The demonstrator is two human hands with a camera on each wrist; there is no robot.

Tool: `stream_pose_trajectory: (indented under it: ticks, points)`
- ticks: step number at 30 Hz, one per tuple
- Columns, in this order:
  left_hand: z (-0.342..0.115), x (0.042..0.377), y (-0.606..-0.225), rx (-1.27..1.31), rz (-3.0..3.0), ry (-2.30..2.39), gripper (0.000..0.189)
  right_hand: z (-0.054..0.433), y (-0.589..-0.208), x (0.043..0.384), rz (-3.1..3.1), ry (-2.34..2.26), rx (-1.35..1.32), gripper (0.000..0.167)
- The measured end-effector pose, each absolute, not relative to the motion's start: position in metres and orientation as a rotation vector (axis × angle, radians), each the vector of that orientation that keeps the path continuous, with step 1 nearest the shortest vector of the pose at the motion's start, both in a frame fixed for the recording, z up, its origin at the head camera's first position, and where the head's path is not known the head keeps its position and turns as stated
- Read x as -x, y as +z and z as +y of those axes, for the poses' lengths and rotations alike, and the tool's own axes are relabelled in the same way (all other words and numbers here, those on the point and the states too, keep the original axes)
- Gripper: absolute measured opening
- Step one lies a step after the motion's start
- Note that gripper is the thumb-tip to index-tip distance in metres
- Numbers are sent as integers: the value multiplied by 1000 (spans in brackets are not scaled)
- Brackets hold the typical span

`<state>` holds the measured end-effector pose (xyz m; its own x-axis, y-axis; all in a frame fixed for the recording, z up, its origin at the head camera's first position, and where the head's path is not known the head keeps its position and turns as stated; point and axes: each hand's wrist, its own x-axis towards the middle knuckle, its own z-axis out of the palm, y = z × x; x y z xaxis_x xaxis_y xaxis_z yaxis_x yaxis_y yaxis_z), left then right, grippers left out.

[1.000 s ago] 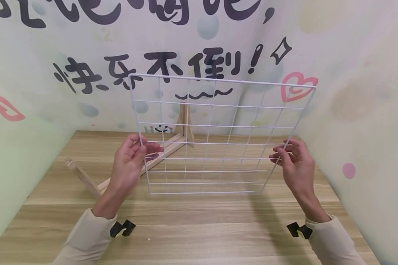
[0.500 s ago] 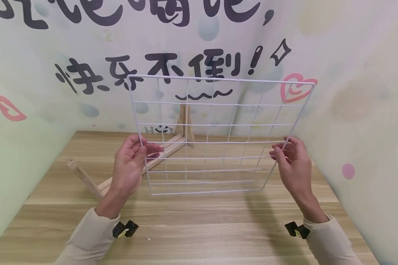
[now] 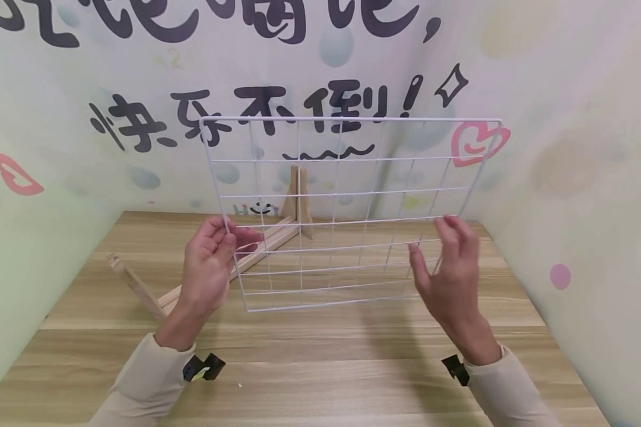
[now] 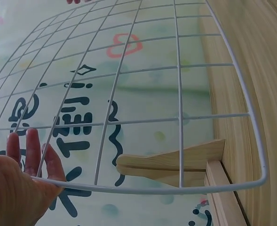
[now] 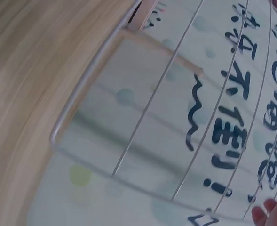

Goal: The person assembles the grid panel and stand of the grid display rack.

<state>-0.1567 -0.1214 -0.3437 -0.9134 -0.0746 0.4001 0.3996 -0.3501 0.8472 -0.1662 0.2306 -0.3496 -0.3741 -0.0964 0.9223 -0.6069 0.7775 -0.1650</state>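
White, round-cornered grid [image 3: 335, 194] of thin wire, left hand [image 3: 206, 263] in a pinch on it, right hand [image 3: 451, 276] loose-fingered nearby.

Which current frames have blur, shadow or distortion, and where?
Head: right hand slightly smeared, soft shadow on the table; left wrist: dim, near edge of the wire grid bowed, probably lens distortion; right wrist: dim, table grain smeared.

Reaches forward with left hand [image 3: 207, 261] and right hand [image 3: 453, 279] apart
Pinches with thumb [image 3: 227, 247] and fingers [image 3: 207, 231] on the left; on the right, spreads thumb clear of fingers.
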Motion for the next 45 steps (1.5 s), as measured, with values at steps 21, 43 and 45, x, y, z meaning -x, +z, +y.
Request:
stream_pose_trajectory:
  ticks: [21,43,45]
  points:
    - [-119,152,-343,404,-1636,-2263,21,154,-352,161,-2066,567,-726,48]
    - [-114,152,-345,467,-1602,-2285,23,128,-356,169,-2100,666,-478,46]
    - [-113,152,-345,485,-1576,-2308,21,127,-356,171,-2092,665,-445,44]
